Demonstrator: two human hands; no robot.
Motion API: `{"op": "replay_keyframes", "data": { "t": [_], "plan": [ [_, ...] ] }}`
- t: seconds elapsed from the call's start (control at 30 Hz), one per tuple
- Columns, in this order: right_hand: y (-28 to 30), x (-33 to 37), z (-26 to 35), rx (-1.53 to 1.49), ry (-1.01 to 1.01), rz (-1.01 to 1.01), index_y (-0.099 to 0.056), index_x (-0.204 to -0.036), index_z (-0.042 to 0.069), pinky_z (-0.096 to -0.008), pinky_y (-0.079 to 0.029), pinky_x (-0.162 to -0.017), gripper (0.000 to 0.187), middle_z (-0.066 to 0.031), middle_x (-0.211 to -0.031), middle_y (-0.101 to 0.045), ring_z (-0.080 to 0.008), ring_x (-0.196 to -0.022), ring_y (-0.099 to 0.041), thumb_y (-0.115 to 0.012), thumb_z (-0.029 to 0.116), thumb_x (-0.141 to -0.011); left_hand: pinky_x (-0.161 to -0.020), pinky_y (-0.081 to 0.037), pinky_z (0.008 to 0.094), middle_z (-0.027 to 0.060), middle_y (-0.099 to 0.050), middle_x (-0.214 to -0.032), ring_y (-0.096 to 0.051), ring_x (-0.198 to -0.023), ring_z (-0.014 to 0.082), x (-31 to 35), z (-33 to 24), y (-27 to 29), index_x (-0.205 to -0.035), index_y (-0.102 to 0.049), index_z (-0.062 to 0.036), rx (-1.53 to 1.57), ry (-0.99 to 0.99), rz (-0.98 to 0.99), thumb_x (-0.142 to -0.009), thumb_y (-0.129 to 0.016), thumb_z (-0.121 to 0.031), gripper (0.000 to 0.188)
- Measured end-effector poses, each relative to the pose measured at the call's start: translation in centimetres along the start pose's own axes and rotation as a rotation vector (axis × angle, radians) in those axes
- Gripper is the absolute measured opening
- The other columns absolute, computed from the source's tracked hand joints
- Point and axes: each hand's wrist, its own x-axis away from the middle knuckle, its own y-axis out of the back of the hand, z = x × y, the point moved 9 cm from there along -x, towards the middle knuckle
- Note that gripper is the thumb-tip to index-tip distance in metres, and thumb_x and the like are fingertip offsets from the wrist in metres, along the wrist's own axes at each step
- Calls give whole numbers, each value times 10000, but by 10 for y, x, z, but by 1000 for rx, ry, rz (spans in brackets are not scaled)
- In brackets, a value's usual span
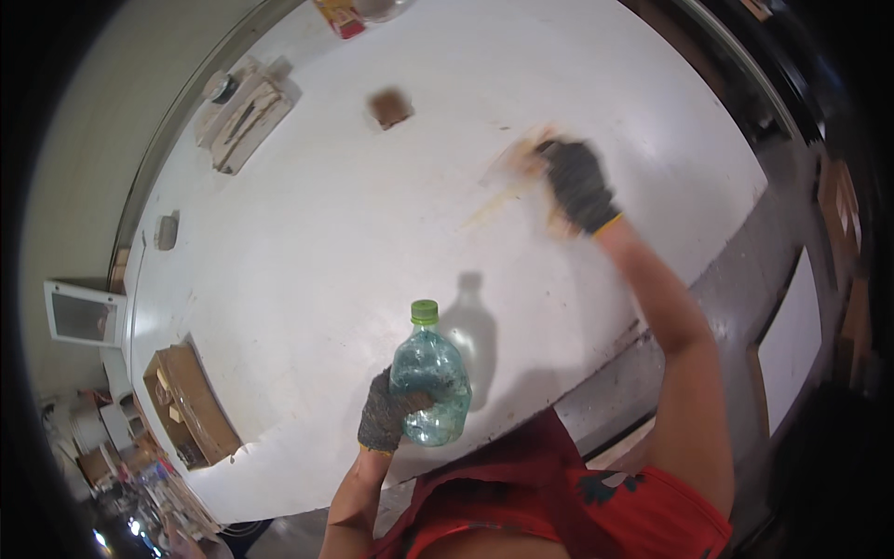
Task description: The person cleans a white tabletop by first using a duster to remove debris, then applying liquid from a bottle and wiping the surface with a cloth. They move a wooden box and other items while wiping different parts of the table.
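Observation:
My left hand, in a dark grey glove, is closed around the body of a clear greenish plastic bottle. The bottle is upright at the near side of the white table, with a light green cap on it. Farther right, my right hand, in a dark glove with a yellow cuff edge, is over the tabletop. Motion smears its fingers, so whether they hold anything cannot be made out. A faint yellowish streak marks the surface just left of it.
On the white table lie a small brown block, worn pale blocks at far left and a grey lump. An open cardboard box stands at the near left, a red-and-yellow package at the far edge.

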Motion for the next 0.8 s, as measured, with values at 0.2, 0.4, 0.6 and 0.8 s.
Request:
{"op": "replay_keyframes", "data": {
  "t": [0.2, 0.4, 0.6, 0.8],
  "plan": [
    [-9, -95, -94, 422, -229, -141, -640, -1003, 167, -433, -484, -732, 236, -83, -986, -624, -313, -888, -593, -557, 194, -784, -754, -510, 306, 59, -682, -926, -626, -832, 155, 0, 10, 7, -1048, -650, -21, -18, 18, -38, -689, -733, -148, 389],
    [-53, -43, 38, 259, 118, 124, -660, -1023, 171, -416, -492, -738, 234, -71, -965, -638, -261, -864, -614, -525, 203, -834, -771, -523, 322, 100, -694, -932, -651, -841, 172, -14, 0, 2, -1094, -625, -20, -20, 66, -22, -679, -776, -120, 453],
    [-52, -70, -26, 237, 63, 36, -658, -987, 132, -401, -485, -726, 207, -67, -877, -636, -252, -873, -600, -552, 232, -840, -823, -514, 308, 78, -678, -1006, -631, -907, 146, -35, -22, -24, -1128, -606, -14, 167, -21, 131, -705, -782, -87, 464],
    [-33, -31, 28, 238, 92, 160, -671, -1016, 187, -411, -485, -718, 225, -49, -1017, -640, -272, -852, -593, -539, 173, -835, -812, -523, 309, 71, -689, -983, -636, -889, 139, -53, -23, -31, -1141, -606, -36, -8, -40, 138, -699, -814, -144, 500]
  ]
}}
